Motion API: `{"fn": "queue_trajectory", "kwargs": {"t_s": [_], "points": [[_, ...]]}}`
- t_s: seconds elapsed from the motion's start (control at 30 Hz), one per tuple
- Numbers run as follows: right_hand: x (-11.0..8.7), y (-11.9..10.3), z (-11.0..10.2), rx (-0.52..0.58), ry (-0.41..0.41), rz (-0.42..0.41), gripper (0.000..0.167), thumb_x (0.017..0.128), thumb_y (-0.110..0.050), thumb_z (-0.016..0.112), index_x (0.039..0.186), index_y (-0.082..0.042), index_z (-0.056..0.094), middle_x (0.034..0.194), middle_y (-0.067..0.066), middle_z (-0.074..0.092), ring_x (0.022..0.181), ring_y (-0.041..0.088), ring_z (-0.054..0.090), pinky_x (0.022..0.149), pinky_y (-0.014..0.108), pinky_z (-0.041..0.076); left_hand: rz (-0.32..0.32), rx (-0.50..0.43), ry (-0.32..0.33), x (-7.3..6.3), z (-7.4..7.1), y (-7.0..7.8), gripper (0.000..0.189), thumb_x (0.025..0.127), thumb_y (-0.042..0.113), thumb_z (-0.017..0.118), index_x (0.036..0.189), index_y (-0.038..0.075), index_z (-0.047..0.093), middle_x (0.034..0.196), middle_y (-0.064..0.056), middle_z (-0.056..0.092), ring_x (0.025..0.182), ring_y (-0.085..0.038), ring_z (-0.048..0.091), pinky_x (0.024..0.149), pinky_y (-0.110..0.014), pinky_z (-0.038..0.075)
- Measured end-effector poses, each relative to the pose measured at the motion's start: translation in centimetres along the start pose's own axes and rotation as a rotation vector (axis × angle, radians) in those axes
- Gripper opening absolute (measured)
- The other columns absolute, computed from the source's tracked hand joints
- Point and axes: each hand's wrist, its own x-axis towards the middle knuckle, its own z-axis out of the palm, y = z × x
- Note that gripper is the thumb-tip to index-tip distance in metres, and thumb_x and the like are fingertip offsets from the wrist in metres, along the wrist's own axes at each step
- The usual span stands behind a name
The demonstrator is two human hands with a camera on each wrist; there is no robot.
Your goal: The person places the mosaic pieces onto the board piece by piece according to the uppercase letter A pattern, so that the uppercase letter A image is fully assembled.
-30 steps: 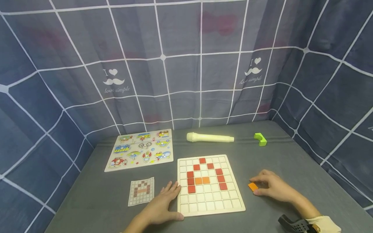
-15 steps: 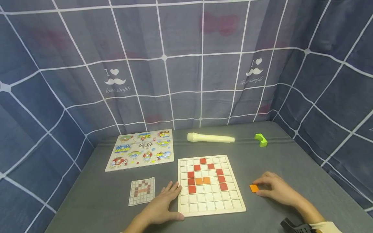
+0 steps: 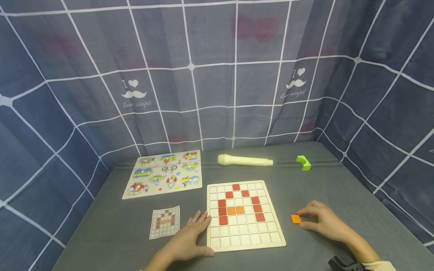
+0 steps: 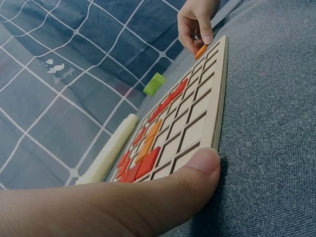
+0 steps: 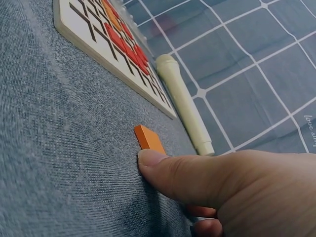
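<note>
In the head view, a pale wooden grid board [image 3: 245, 239] lies flat, bearing several red tiles [image 3: 257, 208] in an arch and two orange tiles [image 3: 235, 210] side by side. My left hand [image 3: 190, 239] rests along its left edge, fingers extended, with the thumb [image 4: 205, 160] touching the near-left corner. To the right of the board, my right hand [image 3: 322, 221] pinches a loose orange tile [image 3: 295, 219] by its edge, low at the cloth. The right wrist view shows that thumb [image 5: 150, 158] against the tile; the fingertips opposite are hidden.
Left of the board lies a paper pattern card [image 3: 164, 233]. Behind it sits a vehicle picture puzzle [image 3: 179, 192]. A cream microphone-shaped piece [image 3: 245, 160] and a green arch block [image 3: 303, 163] lie at the back, before the grid-patterned curtain [image 3: 217, 90].
The loose orange tile has turned so its sides lie squarer to the board, and my right hand has shifted slightly right and toward me with it. My left hand stays put.
</note>
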Motion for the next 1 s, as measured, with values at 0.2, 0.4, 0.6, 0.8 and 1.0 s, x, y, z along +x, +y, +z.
{"fn": "queue_trajectory", "kwargs": {"t_s": [0.2,0.4,0.6,0.8,1.0], "points": [[0.0,-0.2,0.1,-0.001,0.005,-0.014,0.028,0.076,-0.033,0.083,0.101,-0.023,0.075,0.091,-0.017,0.056,0.084,-0.006,0.048,0.067,0.021,0.042,-0.006,-0.007,-0.003,0.0,0.0,-0.1,0.105,0.073,0.060,0.076,0.150,0.000,0.036,0.162,-0.020,0.025,0.150,-0.044,0.018,0.116,-0.065,0.022],[0.1,-0.3,0.2,0.006,0.007,-0.005,0.027,0.075,-0.031,0.083,0.100,-0.023,0.076,0.090,-0.016,0.057,0.084,-0.005,0.048,0.066,0.021,0.042,-0.009,-0.003,-0.002,0.1,0.1,-0.2,0.105,0.073,0.061,0.075,0.151,0.001,0.036,0.162,-0.019,0.025,0.150,-0.044,0.018,0.116,-0.065,0.022],[0.2,-0.1,0.4,0.010,0.038,-0.019,0.025,0.075,-0.028,0.084,0.097,-0.022,0.076,0.088,-0.016,0.057,0.082,-0.005,0.049,0.065,0.021,0.042,-0.007,-0.001,-0.006,0.1,0.0,-0.1,0.105,0.074,0.061,0.075,0.151,0.001,0.035,0.162,-0.019,0.024,0.150,-0.044,0.018,0.116,-0.065,0.022],[0.7,-0.1,0.5,-0.011,0.081,-0.034,0.023,0.073,-0.026,0.086,0.093,-0.023,0.075,0.087,-0.017,0.057,0.080,-0.006,0.049,0.064,0.020,0.041,-0.011,0.003,-0.007,0.2,0.1,-0.2,0.106,0.073,0.061,0.075,0.151,0.001,0.035,0.162,-0.019,0.025,0.151,-0.043,0.018,0.117,-0.064,0.022],[2.0,-0.7,0.6,0.000,0.093,-0.064,0.023,0.071,-0.028,0.087,0.090,-0.027,0.073,0.087,-0.017,0.058,0.079,-0.005,0.050,0.065,0.020,0.042,-0.008,0.005,-0.002,0.2,0.1,-0.2,0.105,0.073,0.061,0.075,0.151,0.001,0.035,0.162,-0.019,0.025,0.150,-0.044,0.018,0.116,-0.064,0.023]]}}
